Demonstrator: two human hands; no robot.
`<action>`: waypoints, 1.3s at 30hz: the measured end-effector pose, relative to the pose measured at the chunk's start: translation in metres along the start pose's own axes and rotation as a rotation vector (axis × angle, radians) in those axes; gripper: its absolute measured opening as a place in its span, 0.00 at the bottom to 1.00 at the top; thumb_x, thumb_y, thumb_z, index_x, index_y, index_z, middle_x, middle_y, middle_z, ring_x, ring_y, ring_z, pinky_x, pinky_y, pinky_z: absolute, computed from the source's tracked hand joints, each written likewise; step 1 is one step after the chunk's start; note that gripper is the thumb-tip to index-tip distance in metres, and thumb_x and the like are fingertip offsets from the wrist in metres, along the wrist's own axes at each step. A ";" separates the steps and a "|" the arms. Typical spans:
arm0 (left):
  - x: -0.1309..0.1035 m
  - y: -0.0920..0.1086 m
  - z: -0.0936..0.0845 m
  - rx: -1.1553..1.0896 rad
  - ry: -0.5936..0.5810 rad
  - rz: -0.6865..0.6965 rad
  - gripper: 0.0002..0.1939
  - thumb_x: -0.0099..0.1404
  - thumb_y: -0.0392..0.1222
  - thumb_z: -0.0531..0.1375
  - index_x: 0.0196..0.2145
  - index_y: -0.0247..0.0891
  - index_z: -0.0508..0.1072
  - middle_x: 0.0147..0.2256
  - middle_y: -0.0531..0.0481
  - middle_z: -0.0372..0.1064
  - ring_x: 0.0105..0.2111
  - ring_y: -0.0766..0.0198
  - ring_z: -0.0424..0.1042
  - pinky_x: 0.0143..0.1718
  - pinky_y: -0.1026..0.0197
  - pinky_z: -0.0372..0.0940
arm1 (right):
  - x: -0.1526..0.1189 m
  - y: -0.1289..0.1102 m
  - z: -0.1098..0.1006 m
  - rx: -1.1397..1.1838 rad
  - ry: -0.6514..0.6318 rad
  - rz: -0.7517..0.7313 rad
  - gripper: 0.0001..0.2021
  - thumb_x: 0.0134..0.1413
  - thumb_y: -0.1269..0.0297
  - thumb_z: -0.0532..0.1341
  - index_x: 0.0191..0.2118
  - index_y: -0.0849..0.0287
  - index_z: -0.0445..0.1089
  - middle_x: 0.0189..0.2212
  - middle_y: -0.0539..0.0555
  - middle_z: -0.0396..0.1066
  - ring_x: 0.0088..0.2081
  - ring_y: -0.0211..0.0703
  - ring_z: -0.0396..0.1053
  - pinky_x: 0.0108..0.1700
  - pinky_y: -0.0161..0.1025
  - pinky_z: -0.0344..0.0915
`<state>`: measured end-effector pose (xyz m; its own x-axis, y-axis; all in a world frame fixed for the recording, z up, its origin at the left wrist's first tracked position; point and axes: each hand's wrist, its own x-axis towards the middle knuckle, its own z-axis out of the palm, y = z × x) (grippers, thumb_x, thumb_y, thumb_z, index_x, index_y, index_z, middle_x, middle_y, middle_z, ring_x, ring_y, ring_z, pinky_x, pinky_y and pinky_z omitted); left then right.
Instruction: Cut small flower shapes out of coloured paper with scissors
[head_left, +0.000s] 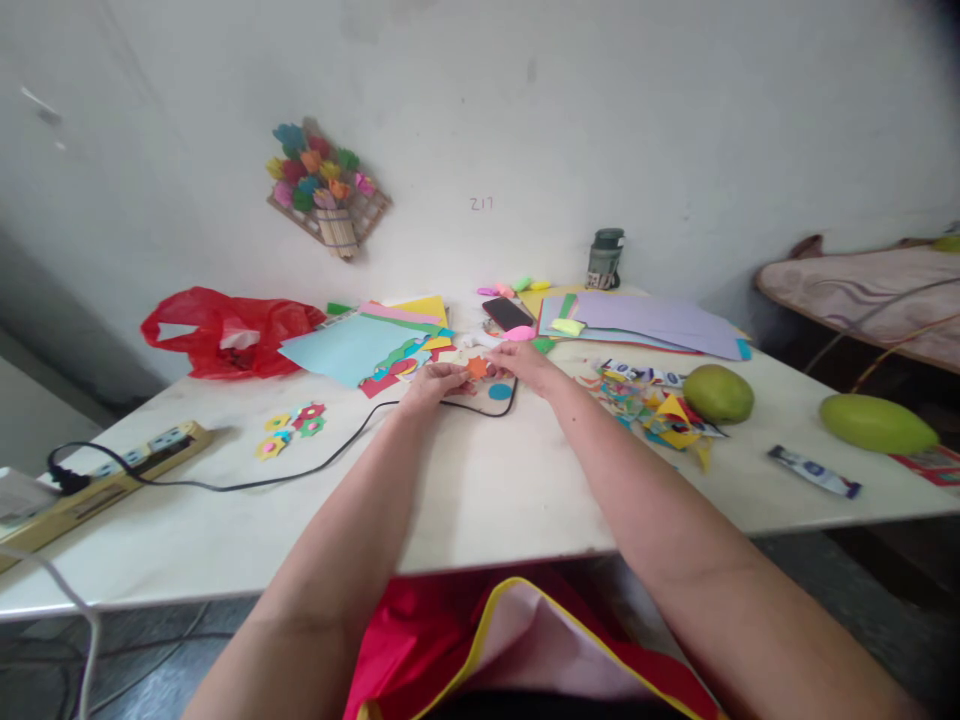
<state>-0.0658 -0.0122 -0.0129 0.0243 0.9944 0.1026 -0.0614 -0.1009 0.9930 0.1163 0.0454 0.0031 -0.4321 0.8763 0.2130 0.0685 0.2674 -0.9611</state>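
Over the middle of the table, my left hand (437,384) pinches the left side of a small orange paper flower (477,368). My right hand (520,362) has its fingers closed at the flower's right edge. Just below the right fingers lies a blue paper circle (499,391). Behind the hands is a white object (480,341), partly hidden, too small to name surely. Colourful cut paper strips (401,362) lie beyond my left hand. Several finished-looking paper flowers (311,419) with coloured centres rest further left.
A black cord (330,462) runs from a power strip (112,480) across the table. Paper sheets (645,318), a phone (510,314) and a red plastic bag (232,335) lie behind. Paper scraps (660,415), green fruits (718,393) and a glue tube (815,472) are at right.
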 end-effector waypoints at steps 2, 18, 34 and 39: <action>0.001 -0.001 0.000 0.019 0.005 0.013 0.18 0.41 0.49 0.71 0.25 0.33 0.76 0.24 0.48 0.73 0.25 0.64 0.72 0.36 0.58 0.68 | 0.000 0.001 0.001 -0.028 0.000 -0.020 0.06 0.42 0.66 0.67 0.24 0.62 0.70 0.19 0.49 0.71 0.22 0.33 0.65 0.28 0.31 0.62; 0.005 -0.001 0.004 -0.074 0.276 0.116 0.24 0.39 0.42 0.72 0.34 0.31 0.71 0.22 0.55 0.68 0.23 0.67 0.72 0.35 0.58 0.70 | 0.010 0.010 -0.024 -0.458 0.414 0.152 0.12 0.46 0.66 0.59 0.15 0.60 0.66 0.16 0.51 0.67 0.21 0.37 0.63 0.25 0.34 0.57; 0.005 -0.001 0.004 -0.079 0.307 0.033 0.17 0.46 0.43 0.70 0.26 0.34 0.65 0.20 0.53 0.69 0.20 0.69 0.70 0.27 0.64 0.68 | 0.019 0.014 -0.016 -0.859 0.340 0.281 0.15 0.51 0.52 0.59 0.27 0.57 0.76 0.34 0.60 0.75 0.36 0.50 0.72 0.32 0.38 0.63; 0.004 0.000 0.004 -0.112 0.309 0.070 0.18 0.48 0.45 0.69 0.28 0.35 0.63 0.22 0.52 0.71 0.21 0.68 0.71 0.28 0.64 0.69 | 0.015 0.011 -0.016 -0.917 0.360 0.252 0.16 0.53 0.50 0.58 0.28 0.56 0.76 0.35 0.58 0.75 0.38 0.48 0.71 0.32 0.37 0.62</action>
<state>-0.0619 -0.0085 -0.0124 -0.2868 0.9490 0.1307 -0.1623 -0.1826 0.9697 0.1252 0.0684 -0.0016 -0.0238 0.9776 0.2090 0.8490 0.1301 -0.5121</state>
